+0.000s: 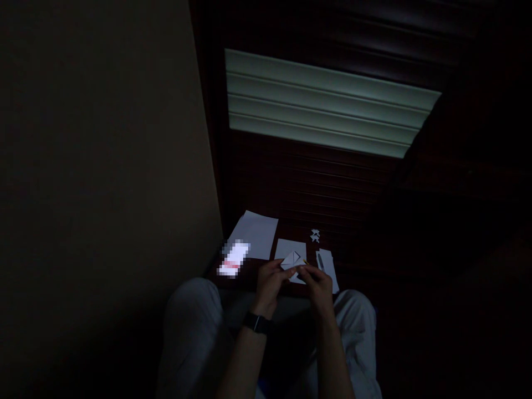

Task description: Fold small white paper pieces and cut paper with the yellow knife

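Dark table (250, 277), paper sheets (258, 235), glowing screen (234, 259)

From my distant post I am leaning my left forearm (245, 357) and right forearm (332, 354) inward, both reaching forward between my bent knees (195, 293). My left hand (268, 280) is pinching between thumb and fingers; my right hand (319, 281) is curling into a matching pinch (thumbs nearly meeting, as far as this dimness is showing).

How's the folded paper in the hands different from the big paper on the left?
The folded paper is small and pointy; the big paper is larger and flat. The left hand and right hand hold the folded paper; the big paper lies untouched. Both look white.
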Tool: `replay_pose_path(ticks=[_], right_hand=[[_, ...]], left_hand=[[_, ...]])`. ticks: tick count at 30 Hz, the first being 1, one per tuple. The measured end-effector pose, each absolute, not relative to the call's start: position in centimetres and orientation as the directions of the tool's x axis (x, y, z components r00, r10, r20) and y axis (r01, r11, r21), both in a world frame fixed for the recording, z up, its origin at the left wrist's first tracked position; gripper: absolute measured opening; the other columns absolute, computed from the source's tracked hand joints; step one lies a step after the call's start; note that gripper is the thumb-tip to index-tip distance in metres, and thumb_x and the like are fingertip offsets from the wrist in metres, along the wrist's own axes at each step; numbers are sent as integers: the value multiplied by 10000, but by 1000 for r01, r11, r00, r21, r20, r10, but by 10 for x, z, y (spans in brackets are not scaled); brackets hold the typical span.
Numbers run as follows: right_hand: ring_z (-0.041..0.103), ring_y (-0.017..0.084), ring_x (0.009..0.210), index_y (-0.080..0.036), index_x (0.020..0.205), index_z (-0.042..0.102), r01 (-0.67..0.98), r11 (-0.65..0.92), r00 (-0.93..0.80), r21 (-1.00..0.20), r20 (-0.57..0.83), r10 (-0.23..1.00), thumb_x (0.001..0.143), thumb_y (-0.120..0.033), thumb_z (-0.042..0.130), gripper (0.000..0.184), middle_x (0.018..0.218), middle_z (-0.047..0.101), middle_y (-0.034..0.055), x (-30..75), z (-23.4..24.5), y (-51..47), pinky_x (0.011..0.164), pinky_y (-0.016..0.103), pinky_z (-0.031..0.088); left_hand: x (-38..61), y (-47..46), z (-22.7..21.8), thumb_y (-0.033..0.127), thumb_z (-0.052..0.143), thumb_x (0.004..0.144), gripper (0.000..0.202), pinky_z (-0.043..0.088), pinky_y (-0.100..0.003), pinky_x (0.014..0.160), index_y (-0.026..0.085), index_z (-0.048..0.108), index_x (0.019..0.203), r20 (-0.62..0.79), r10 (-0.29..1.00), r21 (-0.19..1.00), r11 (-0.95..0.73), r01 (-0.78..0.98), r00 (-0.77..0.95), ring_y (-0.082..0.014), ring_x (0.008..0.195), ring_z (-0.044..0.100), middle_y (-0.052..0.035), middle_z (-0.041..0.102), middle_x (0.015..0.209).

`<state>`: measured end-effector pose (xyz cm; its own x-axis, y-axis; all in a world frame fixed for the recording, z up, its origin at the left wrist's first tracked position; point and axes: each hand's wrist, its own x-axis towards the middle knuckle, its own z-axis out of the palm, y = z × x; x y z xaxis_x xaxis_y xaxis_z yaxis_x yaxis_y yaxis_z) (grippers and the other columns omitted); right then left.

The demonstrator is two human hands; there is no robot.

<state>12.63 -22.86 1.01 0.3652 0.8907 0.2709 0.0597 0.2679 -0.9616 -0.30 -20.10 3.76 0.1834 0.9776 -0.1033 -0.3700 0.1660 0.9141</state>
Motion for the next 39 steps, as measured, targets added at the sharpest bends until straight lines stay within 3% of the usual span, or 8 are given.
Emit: replay_pose_path(ticks=[7,12,19,26,33,39], right_hand=[[623,231,915,-222,815,735,112,320,265,-941,339,903,730,-303,676,132,921,698,49,132,18,-233,836,357,463],[631,237,888,-227,810,739,147,316,247,-937,345,906,721,-313,684,136,898,704,54,135,19,-236,815,364,473],[658,250,799,-167,863,725,-73,267,381,-961,221,898,766,-398,622,271,839,718,82,130,17,-237,752,394,507],[653,240,820,-189,800,733,117,269,421,-956,293,858,703,-358,692,199,823,724,58,124,24,-234,783,363,485],[655,233,807,-196,751,735,71,292,379,-954,296,877,671,-344,718,169,831,722,59,128,18,-229,772,363,489],[643,232,853,-218,761,737,49,308,286,-950,308,907,679,-312,717,127,858,717,51,134,21,-231,798,362,484]], left_hand=[[-3,-206,41,239,776,576,366,480,-236,564,95,682,899,-120,977,908,181,-377,179,-166,674,618,-103,684,801],[-3,-207,40,243,782,567,392,479,-239,571,87,681,912,-129,974,913,189,-360,185,-177,693,625,-115,689,812],[1,-206,46,224,765,580,344,456,-217,569,98,684,890,26,983,942,38,-334,183,-172,688,631,-84,696,762],[1,-209,51,217,736,607,286,414,-182,478,111,685,868,30,987,955,18,-297,157,-126,568,585,-39,666,647],[0,-208,51,197,741,594,297,378,-162,437,119,695,878,3,993,953,32,-301,118,-91,486,531,16,586,518],[-2,-206,47,218,747,585,335,398,-176,440,115,689,898,-26,987,941,77,-329,156,-107,504,554,-1,604,550]])
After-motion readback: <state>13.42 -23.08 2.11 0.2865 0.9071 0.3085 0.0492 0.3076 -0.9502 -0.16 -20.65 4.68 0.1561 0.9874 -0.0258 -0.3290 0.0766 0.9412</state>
